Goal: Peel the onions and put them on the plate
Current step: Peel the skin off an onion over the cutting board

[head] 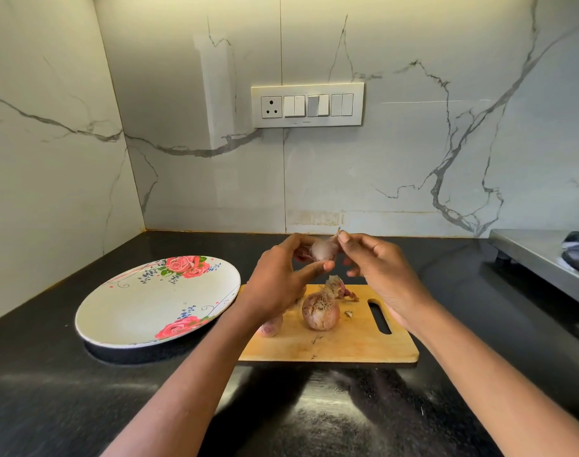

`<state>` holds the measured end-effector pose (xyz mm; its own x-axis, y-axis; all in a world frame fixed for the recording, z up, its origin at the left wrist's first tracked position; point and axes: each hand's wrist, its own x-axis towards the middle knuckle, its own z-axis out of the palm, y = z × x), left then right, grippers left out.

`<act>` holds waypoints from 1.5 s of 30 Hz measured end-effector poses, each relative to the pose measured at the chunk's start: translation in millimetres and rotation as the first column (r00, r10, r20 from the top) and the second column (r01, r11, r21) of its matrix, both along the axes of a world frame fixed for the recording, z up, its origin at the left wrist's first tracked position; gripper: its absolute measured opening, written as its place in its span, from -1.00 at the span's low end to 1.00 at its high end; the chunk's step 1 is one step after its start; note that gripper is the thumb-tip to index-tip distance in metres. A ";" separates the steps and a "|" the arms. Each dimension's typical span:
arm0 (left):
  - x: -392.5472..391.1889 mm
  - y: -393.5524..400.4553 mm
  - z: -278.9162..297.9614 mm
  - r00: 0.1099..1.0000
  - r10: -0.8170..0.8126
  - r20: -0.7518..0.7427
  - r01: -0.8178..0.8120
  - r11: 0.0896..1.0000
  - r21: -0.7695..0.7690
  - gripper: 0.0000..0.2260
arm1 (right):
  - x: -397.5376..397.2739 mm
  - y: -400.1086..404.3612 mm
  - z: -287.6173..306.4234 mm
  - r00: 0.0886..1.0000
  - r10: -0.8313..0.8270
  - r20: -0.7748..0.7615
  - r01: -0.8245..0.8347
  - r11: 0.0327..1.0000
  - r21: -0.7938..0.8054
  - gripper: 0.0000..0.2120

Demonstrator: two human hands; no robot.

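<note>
My left hand (281, 278) holds a small pale pink onion (322, 250) in the air above the wooden cutting board (354, 341). My right hand (377, 268) pinches a strip of dry skin (338, 233) at the onion's top. A larger unpeeled onion (320, 313) with stringy roots lies on the board. Another small onion (271, 328) shows partly under my left wrist. The white plate (133, 311) with pink rose prints sits left of the board with nothing on it.
Loose peel scraps (342, 290) lie on the board behind the large onion. The counter (67, 390) is black stone. A steel stove edge (538, 255) juts in at the right. Marble walls enclose the back and left, with a switch panel (307, 105).
</note>
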<state>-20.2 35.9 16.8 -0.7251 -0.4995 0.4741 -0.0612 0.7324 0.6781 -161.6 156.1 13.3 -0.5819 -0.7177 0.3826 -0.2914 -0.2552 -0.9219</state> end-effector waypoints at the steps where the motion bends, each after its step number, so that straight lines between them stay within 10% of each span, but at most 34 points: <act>1: 0.3 -0.6 -0.7 1.000 0.017 -0.015 -0.017 1.000 -0.006 -0.58 | 1.9 0.4 0.3 1.000 0.016 -0.004 -0.016 1.000 0.015 -0.71; 8: 1.2 -2.4 -1.6 1.000 0.026 -0.001 -0.026 0.999 -0.035 -0.62 | -1.8 0.5 0.3 0.997 0.005 0.076 -0.004 1.000 -0.009 -0.94; 14: 1.5 -2.9 -1.0 0.999 0.020 -0.050 -0.019 1.000 0.016 -0.60 | -6.9 -0.3 -2.8 0.982 -0.099 -0.163 0.117 0.987 0.108 -0.92; 21: 4.0 -4.0 -0.5 0.997 0.016 -0.069 -0.013 0.999 0.045 -0.66 | -10.0 4.6 -13.9 0.748 -0.033 -0.662 0.338 0.879 0.337 -0.92; 25: 3.9 -5.5 -1.4 0.998 0.029 -0.061 -0.028 0.999 0.017 -0.62 | -11.7 7.0 -5.8 0.806 -0.087 -0.586 0.299 0.913 0.276 -0.83; 30: 3.3 -5.7 -1.5 0.998 0.026 -0.048 -0.026 1.000 -0.010 -0.55 | -7.8 13.3 13.2 0.990 0.119 -0.072 -0.109 0.986 0.128 -0.75; 45: 4.6 -5.7 -1.5 0.990 0.028 -0.141 -0.022 0.999 0.045 -0.95 | -18.8 10.6 5.2 0.990 0.038 0.139 -0.040 0.999 0.010 -0.90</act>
